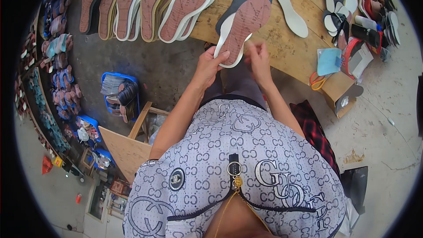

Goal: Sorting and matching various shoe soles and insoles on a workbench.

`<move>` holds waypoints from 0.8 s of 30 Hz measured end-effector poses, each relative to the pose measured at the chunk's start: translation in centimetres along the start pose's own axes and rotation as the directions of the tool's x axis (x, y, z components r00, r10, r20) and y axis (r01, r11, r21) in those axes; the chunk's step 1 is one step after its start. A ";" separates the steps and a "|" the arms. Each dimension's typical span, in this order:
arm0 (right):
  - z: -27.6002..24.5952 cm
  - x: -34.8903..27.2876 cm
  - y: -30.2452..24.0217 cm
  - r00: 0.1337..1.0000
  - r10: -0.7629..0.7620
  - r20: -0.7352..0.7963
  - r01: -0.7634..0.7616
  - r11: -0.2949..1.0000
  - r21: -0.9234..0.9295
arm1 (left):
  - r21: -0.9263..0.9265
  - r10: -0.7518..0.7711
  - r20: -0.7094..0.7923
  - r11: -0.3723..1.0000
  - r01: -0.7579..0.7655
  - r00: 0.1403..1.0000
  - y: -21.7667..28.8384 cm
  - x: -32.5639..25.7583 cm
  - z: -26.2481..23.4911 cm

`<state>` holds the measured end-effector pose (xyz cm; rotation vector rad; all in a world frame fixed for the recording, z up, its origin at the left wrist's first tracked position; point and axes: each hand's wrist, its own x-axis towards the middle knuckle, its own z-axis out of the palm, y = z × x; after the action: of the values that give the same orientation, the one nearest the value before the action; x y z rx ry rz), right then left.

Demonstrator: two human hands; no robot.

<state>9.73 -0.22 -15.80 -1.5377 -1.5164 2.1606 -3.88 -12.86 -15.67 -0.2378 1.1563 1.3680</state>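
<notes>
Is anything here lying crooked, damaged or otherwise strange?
Nothing looks damaged. The shoe sole under the left hand hangs partly over the wooden table edge; the right hand works beside its heel.

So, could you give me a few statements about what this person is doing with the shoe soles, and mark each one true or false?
1. The left hand holds a shoe sole at its near end. True.
2. That sole is bright green. False: its face is reddish-brown with a white rim.
3. The right hand is at the sole's near end too. True.
4. The row of soles to the left lies on a metal tray. False: they lie overlapping on the wooden table and the edge beside it.
5. A blue crate stands on the floor at the left. True.
</notes>
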 end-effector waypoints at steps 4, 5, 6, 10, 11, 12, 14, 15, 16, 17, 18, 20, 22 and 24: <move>0.1 1.1 -0.5 0.913 0.200 0.357 -0.384 0.718 0.580 | 0.051 -0.003 0.119 0.999 -0.003 0.993 1.8 -2.2 -0.8; 0.7 1.5 -1.2 0.927 0.150 0.343 -0.359 0.615 0.702 | 0.088 0.000 0.127 0.996 -0.011 0.992 2.2 -2.8 -1.2; 0.7 1.7 -1.9 0.936 0.145 0.320 -0.335 0.637 0.694 | 0.125 0.002 0.127 0.992 -0.018 0.992 2.8 -3.7 -1.7; 0.0 0.3 -4.4 0.952 0.124 0.280 -0.289 0.663 0.690 | 0.395 0.065 0.156 0.910 -0.123 0.986 5.2 -6.3 -3.4; 0.0 -0.6 -4.6 0.949 0.125 0.290 -0.299 0.653 0.696 | 0.424 0.059 0.139 0.899 -0.113 0.989 5.6 -6.9 -3.3; 0.1 -1.2 -4.4 0.943 0.090 0.321 -0.302 0.640 0.707 | 0.453 0.051 0.121 0.886 -0.101 0.991 6.3 -7.6 -2.9; 0.2 -2.2 -3.7 0.926 0.018 0.376 -0.308 0.612 0.729 | 0.494 0.047 0.098 0.865 -0.090 0.994 6.6 -8.0 -2.9; 0.3 -2.5 -3.5 0.899 -0.043 0.436 -0.344 0.546 0.764 | 0.505 0.056 0.091 0.858 -0.094 0.994 6.3 -7.9 -3.3; 0.3 -2.7 -3.5 0.866 -0.110 0.488 -0.384 0.479 0.789 | 0.517 0.065 0.083 0.850 -0.099 0.994 6.1 -7.8 -3.6; 0.3 -3.0 -3.4 0.828 -0.180 0.532 -0.428 0.411 0.805 | 0.531 0.031 0.114 0.843 -0.087 0.993 6.0 -7.6 -4.4; 0.4 -3.6 -3.9 0.854 -0.155 0.497 -0.398 0.420 0.816 | 0.545 -0.006 0.149 0.835 -0.077 0.989 6.4 -7.5 -5.2; 0.6 -5.0 -4.8 0.899 -0.105 0.424 -0.341 0.437 0.832 | 0.622 -0.113 0.234 0.781 -0.060 0.966 6.8 -6.8 -5.9; 1.2 -6.7 -6.1 0.901 -0.122 0.417 -0.315 0.478 0.820 | 0.735 -0.260 0.324 0.675 -0.069 0.910 8.3 -6.0 -4.8; 1.3 -7.2 -6.5 0.919 -0.112 0.379 -0.263 0.541 0.799 | 0.699 -0.192 0.390 0.699 -0.154 0.901 10.0 -5.9 -1.0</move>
<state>9.46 -1.80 -6.10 -0.8410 -0.2118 2.7086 -11.59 -14.60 -7.07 0.6094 1.2004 0.7832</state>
